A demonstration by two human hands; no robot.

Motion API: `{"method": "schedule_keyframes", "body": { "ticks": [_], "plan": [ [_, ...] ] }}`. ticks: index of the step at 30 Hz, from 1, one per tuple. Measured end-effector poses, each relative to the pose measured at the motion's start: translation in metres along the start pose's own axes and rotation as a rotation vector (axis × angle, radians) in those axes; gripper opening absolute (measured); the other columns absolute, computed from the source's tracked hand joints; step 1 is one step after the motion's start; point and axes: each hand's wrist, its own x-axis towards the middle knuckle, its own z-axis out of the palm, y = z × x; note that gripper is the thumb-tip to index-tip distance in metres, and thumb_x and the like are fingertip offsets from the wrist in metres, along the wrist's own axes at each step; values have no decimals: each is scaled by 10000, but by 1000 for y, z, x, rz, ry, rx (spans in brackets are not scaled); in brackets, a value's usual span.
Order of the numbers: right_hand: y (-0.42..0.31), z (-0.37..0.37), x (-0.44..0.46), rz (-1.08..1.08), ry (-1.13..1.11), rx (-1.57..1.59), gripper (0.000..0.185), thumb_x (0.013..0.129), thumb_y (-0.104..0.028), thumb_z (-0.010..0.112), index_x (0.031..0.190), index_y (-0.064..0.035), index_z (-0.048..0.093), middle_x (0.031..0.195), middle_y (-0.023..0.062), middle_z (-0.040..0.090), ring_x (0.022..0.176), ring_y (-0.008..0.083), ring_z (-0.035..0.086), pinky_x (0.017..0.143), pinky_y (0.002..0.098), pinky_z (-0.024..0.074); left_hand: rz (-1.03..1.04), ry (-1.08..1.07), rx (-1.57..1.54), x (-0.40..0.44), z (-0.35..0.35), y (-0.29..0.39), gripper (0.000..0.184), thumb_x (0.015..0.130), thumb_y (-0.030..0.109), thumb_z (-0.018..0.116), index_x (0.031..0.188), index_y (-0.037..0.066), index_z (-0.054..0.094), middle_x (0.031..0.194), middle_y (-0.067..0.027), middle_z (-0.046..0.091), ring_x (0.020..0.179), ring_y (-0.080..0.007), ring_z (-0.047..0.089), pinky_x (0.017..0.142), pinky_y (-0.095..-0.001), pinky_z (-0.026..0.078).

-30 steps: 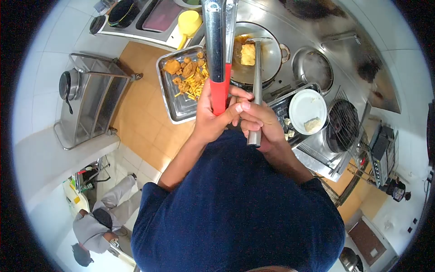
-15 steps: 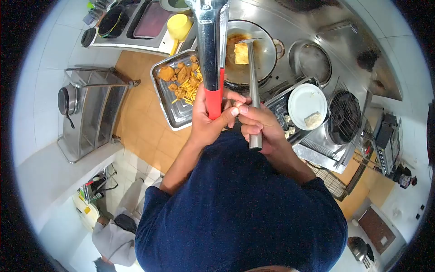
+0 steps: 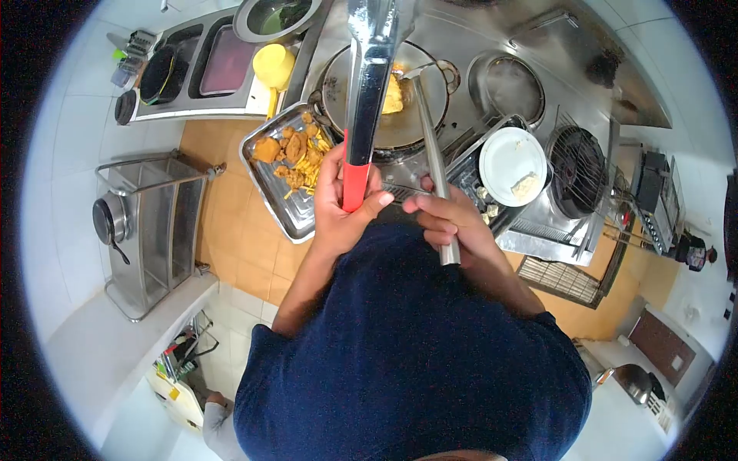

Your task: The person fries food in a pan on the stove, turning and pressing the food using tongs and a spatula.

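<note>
A golden piece of food [image 3: 393, 97] sits in a round pan [image 3: 435, 104] ahead of the person, partly covered by the tongs [image 3: 370, 100] in this view. The far end of a long metal tool [image 3: 433, 142] lies just beside the food; whether the two touch is hard to tell.

The left hand [image 3: 337, 209] wraps its fingers around the red grip of the tongs, which point forward, away from the body; its thumb stretches across toward the other hand. The right hand [image 3: 452, 218] curls around the lower part of the tool's shaft, its end sticking out below the fingers, while thumb and forefinger point toward the left thumb. A narrow gap separates the hands. Both forearms reach forward from the dark blue shirt [image 3: 415, 338] and angle inward, so the hands meet near the middle of the chest.

Left of the pan, a metal tray [image 3: 302, 224] carries fried pieces [image 3: 292, 146] and fries [image 3: 309, 170]. To the right, a white plate [image 3: 500, 165] holds a pale lump [image 3: 526, 186], with a round grill [image 3: 576, 173] beyond it. Farther left are a yellow dipper [image 3: 274, 65] and a metal cart [image 3: 157, 215].
</note>
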Motion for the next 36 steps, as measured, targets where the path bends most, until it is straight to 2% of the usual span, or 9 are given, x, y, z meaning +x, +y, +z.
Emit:
{"method": "schedule_keyframes", "body": {
  "ticks": [5,9,16,20,21,22,25,27,36],
  "plan": [
    [2,-15,-10,19,83,-99,298,952,-157,621,1166,-75,431,774,61,540,422,10,339,352,173,288,60,-1,68,4,-25,-14,665,846,113,769,1370,52,364,814,3,498,661,-50,489,527,-208,409],
    [-4,-23,-22,-2,111,-305,297,1005,-257,543,1162,-29,434,702,58,517,377,40,344,323,201,315,-31,38,-1,7,-34,-13,551,964,311,638,1367,42,376,749,4,487,576,-58,449,520,-225,399],
    [-1,-64,-27,-76,223,-740,326,1021,-348,529,1193,-73,493,644,-7,498,377,42,406,341,203,329,-25,240,488,20,-55,-32,370,959,237,650,1231,22,523,886,-11,569,764,-74,512,676,-226,437],
    [-1,-90,-23,-184,334,-1252,305,976,-235,587,1127,8,481,700,113,493,613,194,572,559,369,469,-15,232,767,26,-66,-42,353,937,238,675,1176,6,556,834,-23,570,724,-87,505,652,-240,432],
    [-3,-86,-22,-201,354,-1320,321,940,-185,590,1135,34,458,787,219,551,783,347,629,705,475,474,-43,215,842,28,-71,-45,360,930,240,681,1171,3,558,808,-32,567,697,-97,502,633,-246,431],
    [0,-92,-20,-237,376,-1385,320,937,-183,586,1135,31,454,822,245,570,808,382,631,717,492,473,-71,198,917,29,-76,-50,367,923,242,688,1166,-1,560,782,-41,563,670,-107,500,614,-252,429],
    [9,-108,-16,-244,436,-1513,331,918,-168,567,1148,25,426,968,344,614,928,515,602,793,573,459,-5,176,1055,29,-90,-74,402,914,272,663,1186,-9,568,719,-138,606,604,-268,597,560,-376,462],
    [13,-113,-15,-267,478,-1594,333,914,-169,563,1146,18,414,940,339,622,891,508,617,777,579,476,-76,128,1135,29,-91,-76,431,920,284,633,1224,-14,564,734,-187,639,661,-363,653,585,-452,486],
    [6,-119,-11,-128,652,-1806,382,902,-146,554,1205,4,377,876,310,650,805,478,656,733,573,530,-264,53,1346,34,-83,-84,502,922,315,610,1281,-22,509,831,-257,673,754,-426,671,650,-509,521]
  ]
}}
